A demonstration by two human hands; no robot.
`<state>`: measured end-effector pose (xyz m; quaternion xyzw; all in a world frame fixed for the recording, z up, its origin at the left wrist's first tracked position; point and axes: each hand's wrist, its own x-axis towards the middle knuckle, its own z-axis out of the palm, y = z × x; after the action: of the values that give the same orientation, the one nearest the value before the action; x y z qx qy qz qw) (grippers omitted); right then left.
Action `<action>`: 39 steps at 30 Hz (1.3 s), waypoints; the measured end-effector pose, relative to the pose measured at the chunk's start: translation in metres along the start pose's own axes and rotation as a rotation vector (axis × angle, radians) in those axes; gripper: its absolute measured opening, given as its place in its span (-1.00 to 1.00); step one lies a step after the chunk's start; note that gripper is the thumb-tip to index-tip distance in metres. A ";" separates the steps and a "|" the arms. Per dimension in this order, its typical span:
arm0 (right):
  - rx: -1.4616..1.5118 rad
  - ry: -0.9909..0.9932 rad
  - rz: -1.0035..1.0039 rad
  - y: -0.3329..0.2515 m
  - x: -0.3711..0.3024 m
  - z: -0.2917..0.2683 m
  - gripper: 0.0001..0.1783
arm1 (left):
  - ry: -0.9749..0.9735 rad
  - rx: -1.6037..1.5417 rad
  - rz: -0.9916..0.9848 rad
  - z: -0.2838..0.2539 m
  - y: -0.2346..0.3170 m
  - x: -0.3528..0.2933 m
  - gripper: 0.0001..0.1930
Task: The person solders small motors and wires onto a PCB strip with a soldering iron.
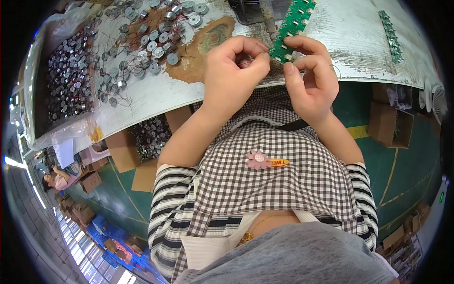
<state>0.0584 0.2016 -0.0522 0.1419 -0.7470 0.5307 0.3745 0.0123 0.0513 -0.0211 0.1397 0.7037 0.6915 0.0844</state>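
Note:
A long green circuit board (pixel 289 29) with small pale connectors slants up from between my hands at the table's near edge. My right hand (pixel 314 78) is closed on its near right side, thumb and forefinger at the edge. My left hand (pixel 236 71) is pinched at the board's lower left corner. Thin reddish wires (pixel 243 62) show inside its curled fingers; whatever else it holds is hidden. Left of my hands, many small round silver motors (pixel 158 52) with thin red and dark wires lie loose on the table.
A bin (pixel 40 102) of small metal parts stands at the table's left end. Another green board strip (pixel 390 35) lies at the right. A dark metal fixture (pixel 267 16) rises beyond my hands. Cardboard boxes (pixel 120 150) sit below the table; a person (pixel 64 177) is at the far left.

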 end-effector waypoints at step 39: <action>0.253 0.101 0.171 0.001 0.002 -0.009 -0.97 | -0.064 0.167 0.283 -0.015 0.005 0.007 -0.90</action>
<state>0.0597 0.2110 -0.0501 0.0972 -0.6637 0.6569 0.3443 0.0017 0.0396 -0.0153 0.2659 0.7290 0.6308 -0.0034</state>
